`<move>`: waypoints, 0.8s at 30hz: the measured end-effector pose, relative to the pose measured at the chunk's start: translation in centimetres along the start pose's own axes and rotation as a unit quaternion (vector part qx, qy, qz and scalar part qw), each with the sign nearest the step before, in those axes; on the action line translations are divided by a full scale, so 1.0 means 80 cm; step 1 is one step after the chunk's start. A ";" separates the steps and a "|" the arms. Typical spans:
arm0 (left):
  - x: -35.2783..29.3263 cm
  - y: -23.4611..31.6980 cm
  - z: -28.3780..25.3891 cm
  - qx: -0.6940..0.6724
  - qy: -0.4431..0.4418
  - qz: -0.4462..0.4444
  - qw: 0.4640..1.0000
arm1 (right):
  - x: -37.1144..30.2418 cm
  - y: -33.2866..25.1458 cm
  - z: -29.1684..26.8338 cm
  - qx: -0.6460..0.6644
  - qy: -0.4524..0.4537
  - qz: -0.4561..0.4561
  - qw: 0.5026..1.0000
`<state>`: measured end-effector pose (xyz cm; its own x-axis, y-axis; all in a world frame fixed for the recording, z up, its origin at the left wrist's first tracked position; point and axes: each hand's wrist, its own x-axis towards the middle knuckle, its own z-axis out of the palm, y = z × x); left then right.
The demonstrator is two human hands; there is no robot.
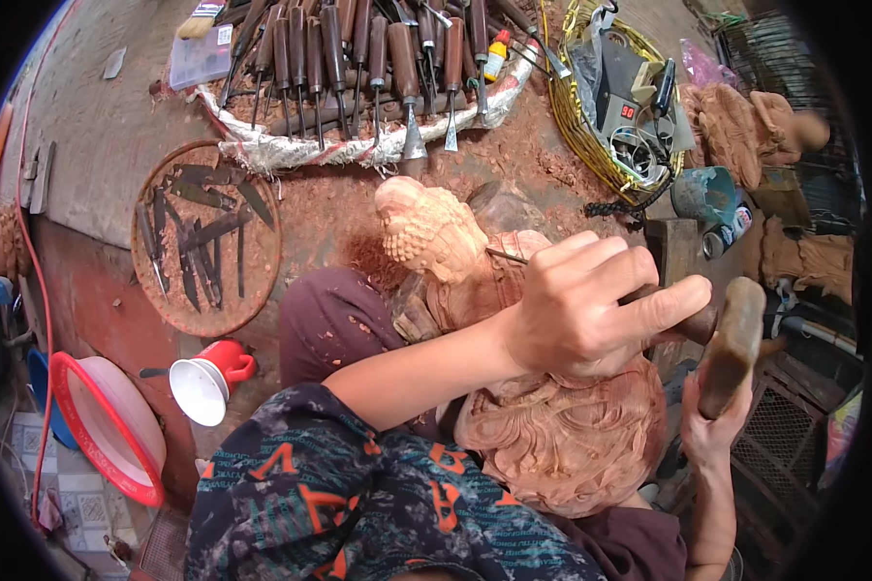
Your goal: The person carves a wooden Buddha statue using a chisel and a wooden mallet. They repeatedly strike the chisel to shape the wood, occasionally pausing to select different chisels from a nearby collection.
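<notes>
"Dusty floor [305,198] everywhere, strewn with reddish wood chips. What takes up the most room on it?"

"That would be the wooden carving [562,436], lying between the person's knees, its curly-haired head [426,228] toward the upper left and its broad, deeply cut part nearer the body."

"And after that?"

"Beyond it, a white-wrapped tray [349,155] crowded with wooden-handled chisels [334,48]. Then, over to the left, a round tray [208,321] with flat dark blades [218,230] among shavings, and a pink basin [131,397] with a red rim, tilted."

"How about the hands?"

"The left hand [591,305] reaches across above the carving, its fingers clamped on a carving tool [693,324]. The right hand [712,412] is closed around a wooden mallet [731,349], gripping it below the head."

"Is the mallet touching the tool?"

"Its head is right beside the butt of the handle; contact I can't tell. The tool's thin shaft points at the carving's neck."

"Anything smaller?"

"A red mug [228,366] with a white rim, left of the near knee, and a little yellow bottle [496,58] with a red cap by the chisels."
</notes>
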<state>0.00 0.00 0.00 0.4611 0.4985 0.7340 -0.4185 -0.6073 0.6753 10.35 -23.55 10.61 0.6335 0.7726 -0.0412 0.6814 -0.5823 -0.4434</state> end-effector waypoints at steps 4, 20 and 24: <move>0.008 -0.008 -0.004 -0.045 0.077 0.012 0.996 | 0.014 -0.023 -0.007 0.002 0.032 -0.052 0.998; 0.005 0.006 -0.090 -0.278 0.106 -0.062 0.953 | 0.044 -0.044 0.010 0.069 -0.061 -0.024 0.995; -0.002 0.007 -0.088 -0.265 0.077 -0.055 0.960 | 0.050 -0.065 0.007 0.083 -0.043 -0.049 0.994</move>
<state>-5.81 3.96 0.79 0.4210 0.6527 0.6299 -0.7319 -0.1658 0.6609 9.15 -17.27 12.24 0.5282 0.8467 -0.0645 0.6638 -0.4591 -0.5903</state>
